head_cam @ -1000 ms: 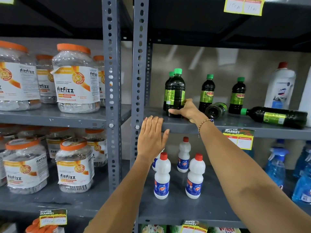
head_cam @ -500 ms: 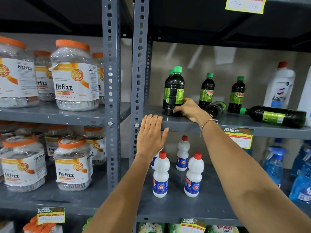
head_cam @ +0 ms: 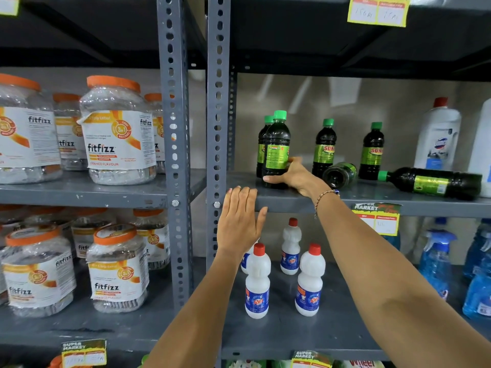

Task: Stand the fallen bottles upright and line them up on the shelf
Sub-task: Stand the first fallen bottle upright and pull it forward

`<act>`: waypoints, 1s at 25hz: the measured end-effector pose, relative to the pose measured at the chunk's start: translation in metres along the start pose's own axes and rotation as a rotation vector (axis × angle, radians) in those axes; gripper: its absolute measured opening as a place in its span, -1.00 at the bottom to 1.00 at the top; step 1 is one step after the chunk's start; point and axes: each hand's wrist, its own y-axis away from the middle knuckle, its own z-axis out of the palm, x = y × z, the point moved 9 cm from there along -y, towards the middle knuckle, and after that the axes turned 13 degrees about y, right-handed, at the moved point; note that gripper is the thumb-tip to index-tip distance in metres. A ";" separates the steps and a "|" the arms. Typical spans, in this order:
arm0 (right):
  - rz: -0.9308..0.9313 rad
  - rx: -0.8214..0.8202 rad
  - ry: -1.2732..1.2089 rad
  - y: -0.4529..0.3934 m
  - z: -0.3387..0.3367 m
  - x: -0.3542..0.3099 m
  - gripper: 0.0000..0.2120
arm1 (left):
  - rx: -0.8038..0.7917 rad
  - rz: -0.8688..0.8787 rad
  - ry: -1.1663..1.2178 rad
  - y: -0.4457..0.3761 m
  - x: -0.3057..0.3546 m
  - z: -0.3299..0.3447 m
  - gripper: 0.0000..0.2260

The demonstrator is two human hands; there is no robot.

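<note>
Dark bottles with green caps and green labels stand on the grey shelf [head_cam: 372, 195]. My right hand [head_cam: 295, 176] is wrapped around the base of the front left bottle [head_cam: 276, 147], which stands upright; another bottle [head_cam: 261, 144] stands just behind it. Two more upright bottles [head_cam: 324, 147] [head_cam: 373, 151] stand further right. One fallen bottle [head_cam: 341, 174] lies with its bottom toward me between them. A longer fallen bottle [head_cam: 435, 181] lies on its side at the right, cap pointing left. My left hand [head_cam: 240, 221] rests flat, fingers together, against the shelf's front edge.
White red-capped bottles [head_cam: 257, 282] stand on the shelf below, blue spray bottles [head_cam: 435, 261] to their right. A large white bottle [head_cam: 435, 139] stands at the back right. Fitfizz jars [head_cam: 117, 134] fill the left bay beyond the grey uprights [head_cam: 219, 102]. Price tags hang on shelf edges.
My right hand has turned the front left bottle slightly and slid up along its side; the bottle stays upright. My left hand has hardly moved.
</note>
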 end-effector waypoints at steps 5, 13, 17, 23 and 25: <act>0.013 0.020 0.008 0.000 -0.001 0.002 -0.09 | -0.005 -0.002 0.007 0.001 -0.001 0.000 -0.47; 0.027 -0.016 0.080 0.003 0.003 0.005 -0.01 | 0.001 0.002 0.005 0.003 0.000 0.001 -0.45; -0.015 0.022 0.295 -0.005 0.002 0.003 0.06 | 0.025 0.013 -0.002 0.000 0.001 0.000 -0.44; -0.020 -0.023 0.186 0.007 0.003 -0.005 -0.15 | 0.051 0.028 -0.004 0.001 0.002 -0.001 -0.47; -0.029 0.000 0.243 0.009 0.002 -0.005 -0.20 | 0.043 0.029 -0.002 0.000 0.001 0.001 -0.51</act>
